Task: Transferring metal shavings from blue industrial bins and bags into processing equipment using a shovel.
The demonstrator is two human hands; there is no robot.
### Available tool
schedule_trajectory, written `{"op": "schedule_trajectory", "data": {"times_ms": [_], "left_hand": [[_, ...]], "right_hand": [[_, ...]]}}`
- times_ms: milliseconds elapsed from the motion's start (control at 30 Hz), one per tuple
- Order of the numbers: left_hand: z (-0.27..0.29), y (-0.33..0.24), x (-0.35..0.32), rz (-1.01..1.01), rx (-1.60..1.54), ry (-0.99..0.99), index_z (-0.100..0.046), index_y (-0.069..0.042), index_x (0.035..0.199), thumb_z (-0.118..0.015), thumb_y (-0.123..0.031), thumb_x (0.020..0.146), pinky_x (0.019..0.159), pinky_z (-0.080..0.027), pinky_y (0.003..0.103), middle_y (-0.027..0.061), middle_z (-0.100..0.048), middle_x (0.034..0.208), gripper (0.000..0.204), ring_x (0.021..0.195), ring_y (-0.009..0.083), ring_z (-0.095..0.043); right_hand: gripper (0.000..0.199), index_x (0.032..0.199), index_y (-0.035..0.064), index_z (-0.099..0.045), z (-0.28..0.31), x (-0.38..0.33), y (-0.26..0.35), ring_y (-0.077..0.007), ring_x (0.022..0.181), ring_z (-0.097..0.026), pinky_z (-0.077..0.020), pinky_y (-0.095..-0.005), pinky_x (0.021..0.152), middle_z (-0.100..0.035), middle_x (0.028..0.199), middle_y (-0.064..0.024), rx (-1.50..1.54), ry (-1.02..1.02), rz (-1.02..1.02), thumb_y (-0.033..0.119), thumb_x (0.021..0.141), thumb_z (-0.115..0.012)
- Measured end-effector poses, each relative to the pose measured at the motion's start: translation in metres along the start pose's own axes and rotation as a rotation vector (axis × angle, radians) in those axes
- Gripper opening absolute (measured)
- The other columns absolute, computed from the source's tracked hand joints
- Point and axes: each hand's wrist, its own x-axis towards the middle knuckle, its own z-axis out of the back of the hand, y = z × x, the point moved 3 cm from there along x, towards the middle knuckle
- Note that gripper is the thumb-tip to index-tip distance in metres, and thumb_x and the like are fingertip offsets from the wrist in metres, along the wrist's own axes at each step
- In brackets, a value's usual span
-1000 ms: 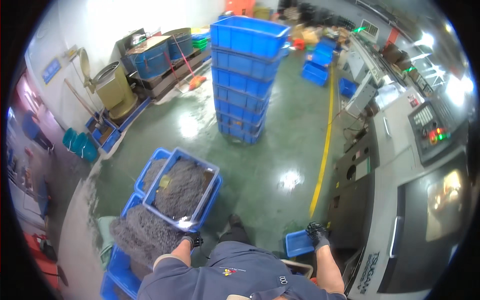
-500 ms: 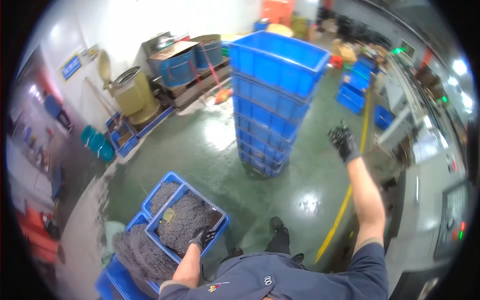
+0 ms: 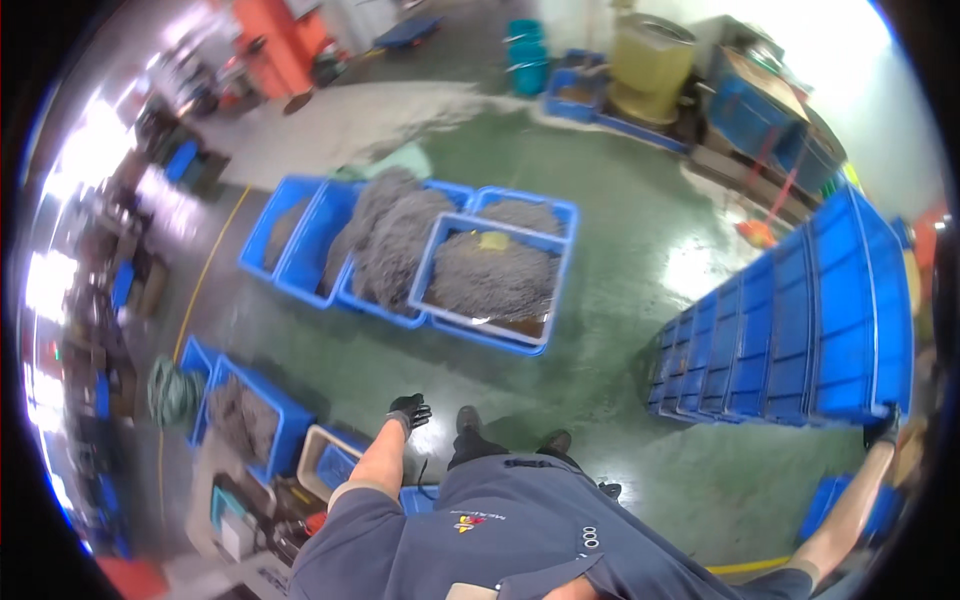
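Observation:
My right hand [image 3: 884, 426], in a dark glove, is at the near corner of the top blue plastic crate [image 3: 862, 300], closed on its rim; its fingers are partly hidden. That crate tops a tall stack of several blue crates [image 3: 740, 340] at the right. My left hand [image 3: 409, 411], also gloved, hangs open and holds nothing, its fingers loosely bent. Beyond it, a blue crate [image 3: 548, 330] is heaped with grey, curly shavings [image 3: 490, 275], with a small yellowish piece [image 3: 492, 241] on top.
More blue bins [image 3: 310, 275] with grey shavings stand in a row to its left. At the lower left are another shavings bin [image 3: 285, 415] and a beige-rimmed crate [image 3: 312, 455]. A yellow-green drum [image 3: 650, 70], a blue drum [image 3: 745, 105] and a broom [image 3: 757, 234] line the far wall.
My view has swung left. My left hand has come away from the shavings crate; my right hand, earlier raised apart from the stack, is now on the top crate's rim.

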Motion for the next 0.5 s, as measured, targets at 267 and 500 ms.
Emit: {"op": "schedule_trajectory", "data": {"times_ms": [267, 500], "left_hand": [[0.007, 0.058, 0.027, 0.072, -0.063, -0.006, -0.058, -0.006, 0.095, -0.058, -0.024, 0.087, 0.063, -0.055, 0.038, 0.0127, -0.065, 0.085, 0.02, 0.073, 0.0266, -0.065], [0.077, 0.045, 0.073, 0.002, -0.086, -0.034, -0.06, -0.002, 0.083, -0.055, -0.024, 0.09, 0.049, -0.053, 0.036, 0.0124, -0.064, 0.07, 0.023, 0.054, 0.0245, -0.062]], "right_hand": [[0.042, 0.132, 0.0055, -0.045, -0.024, 0.044, -0.099, -0.0262, 0.114, -0.05, -0.0394, -0.0365, 0.099, -0.051, 0.128, -0.0149, 1.423, -0.042, -0.813, 0.022, 0.093, -0.043], [0.053, 0.132, 0.005, -0.044, 0.023, 0.095, -0.043, -0.0256, 0.117, -0.049, -0.0395, -0.0357, 0.098, -0.05, 0.129, -0.0177, 1.465, 0.14, -0.4, 0.032, 0.088, -0.052]]}}
